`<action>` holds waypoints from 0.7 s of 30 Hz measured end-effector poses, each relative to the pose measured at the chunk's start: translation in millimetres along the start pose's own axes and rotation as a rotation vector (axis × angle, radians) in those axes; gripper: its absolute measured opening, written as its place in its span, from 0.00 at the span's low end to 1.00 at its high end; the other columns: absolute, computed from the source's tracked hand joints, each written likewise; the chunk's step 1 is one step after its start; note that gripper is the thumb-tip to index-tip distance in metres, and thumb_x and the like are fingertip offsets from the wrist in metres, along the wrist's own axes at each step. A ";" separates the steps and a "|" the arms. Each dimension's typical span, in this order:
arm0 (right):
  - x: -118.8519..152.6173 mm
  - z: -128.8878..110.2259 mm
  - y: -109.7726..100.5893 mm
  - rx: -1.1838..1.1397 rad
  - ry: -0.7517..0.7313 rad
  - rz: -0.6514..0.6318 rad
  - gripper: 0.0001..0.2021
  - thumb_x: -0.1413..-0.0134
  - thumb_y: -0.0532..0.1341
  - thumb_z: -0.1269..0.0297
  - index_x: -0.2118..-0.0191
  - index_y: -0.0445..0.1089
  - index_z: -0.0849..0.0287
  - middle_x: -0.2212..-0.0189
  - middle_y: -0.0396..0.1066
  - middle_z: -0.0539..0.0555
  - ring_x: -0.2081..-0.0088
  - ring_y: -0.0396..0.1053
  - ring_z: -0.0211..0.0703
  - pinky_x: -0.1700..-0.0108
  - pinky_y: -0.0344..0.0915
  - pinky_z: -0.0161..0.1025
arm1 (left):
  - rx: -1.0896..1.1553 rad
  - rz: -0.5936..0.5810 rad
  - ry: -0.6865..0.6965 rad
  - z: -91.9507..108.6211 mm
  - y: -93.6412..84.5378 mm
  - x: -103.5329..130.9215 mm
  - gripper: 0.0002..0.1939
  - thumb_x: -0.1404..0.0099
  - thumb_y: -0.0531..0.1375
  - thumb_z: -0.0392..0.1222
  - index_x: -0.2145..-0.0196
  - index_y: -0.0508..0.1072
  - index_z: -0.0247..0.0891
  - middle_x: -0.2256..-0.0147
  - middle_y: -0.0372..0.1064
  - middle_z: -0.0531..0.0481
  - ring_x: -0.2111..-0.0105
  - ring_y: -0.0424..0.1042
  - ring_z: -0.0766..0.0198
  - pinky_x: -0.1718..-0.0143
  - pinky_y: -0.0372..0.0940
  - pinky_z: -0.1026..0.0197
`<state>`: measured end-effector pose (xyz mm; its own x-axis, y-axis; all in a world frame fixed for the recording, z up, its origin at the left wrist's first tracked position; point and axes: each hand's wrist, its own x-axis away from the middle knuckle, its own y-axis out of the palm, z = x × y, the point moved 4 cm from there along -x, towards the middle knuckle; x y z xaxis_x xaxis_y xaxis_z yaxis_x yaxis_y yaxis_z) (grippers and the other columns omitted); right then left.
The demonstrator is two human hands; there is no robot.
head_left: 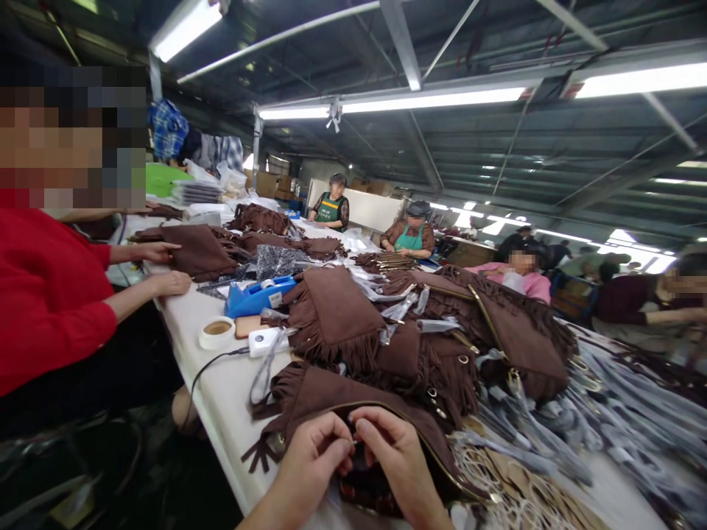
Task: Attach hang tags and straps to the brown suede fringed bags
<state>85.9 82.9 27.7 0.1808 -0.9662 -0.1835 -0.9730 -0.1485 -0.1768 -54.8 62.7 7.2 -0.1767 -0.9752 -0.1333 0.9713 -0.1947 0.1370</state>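
A brown fringed bag [325, 389] lies at the table's near edge, its gold zipper undone and the dark inside showing. Over that opening, my left hand [317, 460] is closed, thumb and forefinger pinched together. Close beside it my right hand [393, 449] is also closed in a pinch. Their fingertips almost meet above the lining. Whatever small piece sits between the fingers is too hidden to name. More brown fringed bags [339, 305] are piled just beyond, some with gold rings and clasps.
A blue tape dispenser [259, 296], a white tape roll [216, 333] and a white box with a cable [266, 342] stand left. Plastic-wrapped straps [546, 419] and beige tags with strings [530, 486] spread right. A red-sleeved co-worker [60, 287] handles a bag; others work farther back.
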 end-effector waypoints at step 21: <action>2.4 3.2 0.6 0.061 -0.052 -0.051 0.12 0.46 0.64 0.55 0.70 0.76 0.59 0.79 0.70 0.49 0.79 0.61 0.36 0.76 0.58 0.31 | -0.471 0.092 0.085 24.9 -3.9 8.5 0.10 0.34 0.51 0.42 0.73 0.65 0.39 0.74 0.63 0.54 0.71 0.63 0.62 0.68 0.56 0.63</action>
<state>86.2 81.2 24.0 0.2382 -0.9454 -0.2224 -0.9521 -0.1821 -0.2458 -64.0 52.5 29.9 -0.0922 -0.9703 -0.2237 0.9522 -0.0202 -0.3047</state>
